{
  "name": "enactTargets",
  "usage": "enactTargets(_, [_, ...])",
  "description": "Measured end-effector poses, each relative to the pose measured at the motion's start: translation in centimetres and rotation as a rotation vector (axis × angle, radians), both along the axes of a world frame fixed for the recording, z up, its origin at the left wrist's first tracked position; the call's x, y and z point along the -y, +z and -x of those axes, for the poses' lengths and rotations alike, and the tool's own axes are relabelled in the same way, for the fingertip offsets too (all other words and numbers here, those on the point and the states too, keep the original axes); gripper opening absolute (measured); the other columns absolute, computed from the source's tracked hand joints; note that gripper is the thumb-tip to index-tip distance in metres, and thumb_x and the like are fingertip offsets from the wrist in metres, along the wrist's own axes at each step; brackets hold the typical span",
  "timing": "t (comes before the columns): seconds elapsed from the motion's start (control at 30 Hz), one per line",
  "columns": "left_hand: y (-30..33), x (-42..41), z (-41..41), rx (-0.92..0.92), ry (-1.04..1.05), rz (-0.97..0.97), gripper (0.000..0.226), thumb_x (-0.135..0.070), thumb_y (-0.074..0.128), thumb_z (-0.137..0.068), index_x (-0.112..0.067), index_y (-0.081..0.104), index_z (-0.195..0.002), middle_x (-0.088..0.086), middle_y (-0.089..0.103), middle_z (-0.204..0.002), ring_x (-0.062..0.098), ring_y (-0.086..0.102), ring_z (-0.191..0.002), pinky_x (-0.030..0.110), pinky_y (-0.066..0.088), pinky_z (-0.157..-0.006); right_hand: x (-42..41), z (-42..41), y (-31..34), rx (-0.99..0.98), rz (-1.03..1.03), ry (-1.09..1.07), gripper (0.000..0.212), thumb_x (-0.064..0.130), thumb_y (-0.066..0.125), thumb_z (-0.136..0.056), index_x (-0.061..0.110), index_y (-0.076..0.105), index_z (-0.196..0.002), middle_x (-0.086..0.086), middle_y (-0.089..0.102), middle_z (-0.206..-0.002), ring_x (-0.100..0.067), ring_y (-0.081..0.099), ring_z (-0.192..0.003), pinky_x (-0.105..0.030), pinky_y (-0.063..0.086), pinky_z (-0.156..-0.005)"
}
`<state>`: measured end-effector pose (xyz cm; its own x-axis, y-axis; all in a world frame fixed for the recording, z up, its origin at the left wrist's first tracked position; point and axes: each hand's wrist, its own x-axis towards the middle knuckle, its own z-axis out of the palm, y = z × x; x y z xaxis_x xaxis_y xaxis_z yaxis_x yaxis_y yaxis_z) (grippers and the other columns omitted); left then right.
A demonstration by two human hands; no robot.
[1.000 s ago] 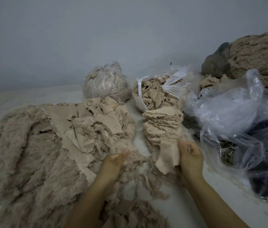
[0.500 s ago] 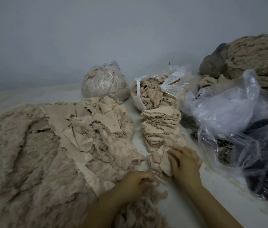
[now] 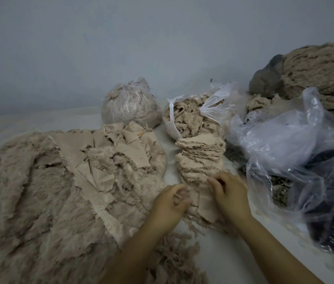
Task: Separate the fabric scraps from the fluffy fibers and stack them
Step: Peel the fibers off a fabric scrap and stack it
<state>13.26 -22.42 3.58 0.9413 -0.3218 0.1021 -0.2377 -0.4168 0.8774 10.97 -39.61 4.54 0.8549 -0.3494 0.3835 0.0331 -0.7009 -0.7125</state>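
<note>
A leaning stack of beige fabric scraps [image 3: 200, 154] stands in the middle of the white table. At its near foot lies a loose beige scrap [image 3: 205, 206] between my hands. My left hand [image 3: 170, 203] has its fingers curled on the scrap's left edge with tufts of fiber. My right hand [image 3: 230, 193] grips the scrap's right side, fingers curled down over it. A broad heap of fluffy beige fibers [image 3: 31, 197] mixed with flat scraps [image 3: 121, 148] covers the left half of the table. Loose fiber clumps [image 3: 174, 255] lie between my forearms.
A tied clear bag of fibers [image 3: 129, 103] and an open bag of fibers [image 3: 192, 117] stand at the back. Large crumpled plastic bags [image 3: 297, 160] with dark contents crowd the right side. A big roll of beige pile material [image 3: 321, 72] fills the back right corner.
My left hand has come right from the fiber heap to the scrap at the stack's foot. My right hand has lowered the scrap it held onto the table and stays on it.
</note>
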Motion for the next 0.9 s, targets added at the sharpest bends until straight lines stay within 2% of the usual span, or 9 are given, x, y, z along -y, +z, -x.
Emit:
enactTargets(0.13, [1.3, 1.5, -0.4, -0.117, -0.110, 0.298, 0.061, -0.021, 0.075, -0.080, -0.036, 0.044, -0.129, -0.009, 0.056, -0.121, 0.007, 0.061, -0.077, 0.020, 0.052, -0.069, -0.7, 0.7, 0.7, 0.000, -0.004, 0.160, 0.016, 0.021, 0.058, -0.094, 0.018, 0.064, -0.078, 0.012, 0.060, -0.071, -0.016, 0.056, -0.076, -0.032, 0.041, -0.075])
enactTargets(0.23, [1.6, 2.3, -0.6, -0.182, -0.140, 0.356, 0.046, -0.005, 0.072, -0.081, -0.030, 0.054, -0.116, 0.007, 0.064, -0.103, 0.010, 0.066, -0.073, 0.026, 0.056, -0.064, -0.8, 1.0, 0.6, -0.049, -0.063, 0.215, 0.018, 0.022, 0.056, -0.095, 0.014, 0.067, -0.083, 0.004, 0.065, -0.076, -0.014, 0.059, -0.075, -0.029, 0.044, -0.073])
enactTargets(0.33, [2.0, 2.6, -0.4, -0.173, -0.091, 0.362, 0.014, -0.004, 0.061, -0.090, -0.016, 0.068, -0.093, 0.005, 0.066, -0.069, 0.012, 0.062, -0.055, 0.026, 0.056, -0.054, -0.7, 1.5, 0.6, -0.039, -0.136, 0.265, 0.017, 0.027, 0.057, -0.094, 0.028, 0.062, -0.077, 0.012, 0.064, -0.074, -0.002, 0.057, -0.074, -0.025, 0.044, -0.070])
enactTargets(0.43, [2.1, 2.4, -0.4, -0.190, -0.041, 0.408, 0.017, -0.005, 0.054, -0.094, -0.007, 0.067, -0.083, 0.002, 0.064, -0.060, 0.010, 0.059, -0.049, 0.021, 0.051, -0.049, -0.6, 1.8, 0.5, -0.023, -0.047, 0.341, 0.011, 0.027, 0.072, -0.083, 0.032, 0.063, -0.088, 0.015, 0.065, -0.086, 0.001, 0.057, -0.084, -0.016, 0.042, -0.074])
enactTargets(0.5, [2.1, 2.3, -0.5, -0.184, -0.008, 0.362, 0.027, -0.006, 0.050, -0.096, -0.010, 0.062, -0.072, 0.000, 0.058, -0.050, 0.007, 0.052, -0.042, 0.019, 0.045, -0.046, -0.6, 1.7, 0.3, 0.035, 0.014, 0.330, 0.003, 0.018, 0.069, -0.086, 0.017, 0.070, -0.083, 0.007, 0.067, -0.080, -0.006, 0.059, -0.077, -0.024, 0.044, -0.073])
enactTargets(0.57, [2.0, 2.3, -0.7, -0.156, 0.040, 0.299, 0.034, -0.007, 0.049, -0.096, -0.013, 0.056, -0.063, -0.005, 0.050, -0.042, 0.004, 0.044, -0.037, 0.017, 0.038, -0.043, -0.6, 1.5, 0.1, 0.055, 0.032, 0.301, 0.012, 0.013, 0.065, -0.089, 0.010, 0.070, -0.079, 0.001, 0.068, -0.076, -0.012, 0.060, -0.075, -0.030, 0.045, -0.074])
enactTargets(0.73, [1.8, 2.5, -1.1, -0.142, 0.147, 0.290, 0.035, -0.011, 0.049, -0.096, -0.010, 0.051, -0.061, -0.008, 0.044, -0.038, 0.005, 0.040, -0.037, 0.018, 0.032, -0.040, -1.2, 1.2, 0.0, 0.049, 0.017, 0.229, 0.017, 0.018, 0.062, -0.091, 0.012, 0.069, -0.076, 0.003, 0.068, -0.073, -0.014, 0.060, -0.072, -0.027, 0.043, -0.077])
enactTargets(0.83, [1.7, 2.1, -1.3, -0.164, 0.284, 0.371, 0.034, -0.013, 0.044, -0.098, -0.011, 0.050, -0.065, -0.004, 0.044, -0.044, 0.011, 0.037, -0.040, 0.022, 0.031, -0.043, -1.1, 1.3, 0.1, 0.023, -0.087, 0.163, 0.030, 0.022, 0.059, -0.093, 0.013, 0.057, -0.065, 0.007, 0.057, -0.060, -0.005, 0.050, -0.058, -0.018, 0.038, -0.061])
enactTargets(0.9, [2.0, 1.3, -1.6, -0.165, 0.341, 0.480, 0.031, -0.016, 0.043, -0.100, -0.008, 0.053, -0.071, -0.002, 0.050, -0.049, 0.012, 0.042, -0.040, 0.021, 0.036, -0.040, -0.9, 1.0, 0.4, -0.001, -0.286, 0.094, 0.041, 0.025, 0.055, -0.095, 0.012, 0.044, -0.058, 0.006, 0.042, -0.052, -0.006, 0.038, -0.051, -0.019, 0.032, -0.051])
